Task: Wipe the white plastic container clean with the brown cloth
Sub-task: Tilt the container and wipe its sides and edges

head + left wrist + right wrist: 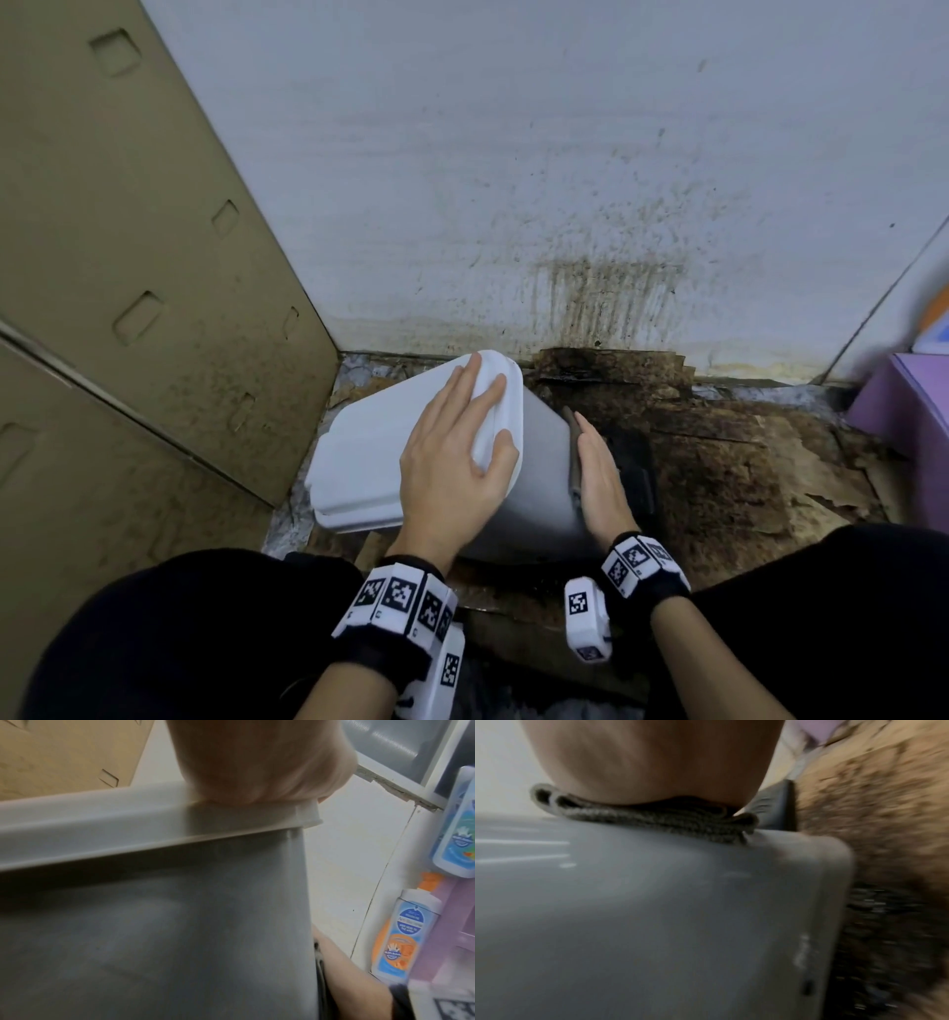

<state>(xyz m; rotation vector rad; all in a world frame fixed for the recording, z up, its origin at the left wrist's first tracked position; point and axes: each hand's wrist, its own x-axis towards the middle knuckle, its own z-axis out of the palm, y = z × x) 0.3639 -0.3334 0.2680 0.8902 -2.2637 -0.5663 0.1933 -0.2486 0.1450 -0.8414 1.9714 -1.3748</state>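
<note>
The white plastic container (359,452) stands tilted on the floor in a corner, lid on. My left hand (452,452) lies flat on the lid with fingers spread and straight, the palm (257,760) resting on the lid's rim above the container (154,923). My right hand (598,473) presses the folded brown cloth (574,462) flat against the container's right side wall, fingers straight along it. In the right wrist view the cloth (654,821) is sandwiched between my palm (649,760) and the grey-white wall (654,902); much of the cloth is hidden under the hand.
A tall cardboard box (128,257) stands close on the left. The white wall (513,154) behind carries dark stains. Dirty brown cardboard (729,462) covers the floor to the right. A purple box (909,411) and soap bottles (403,933) sit at the right.
</note>
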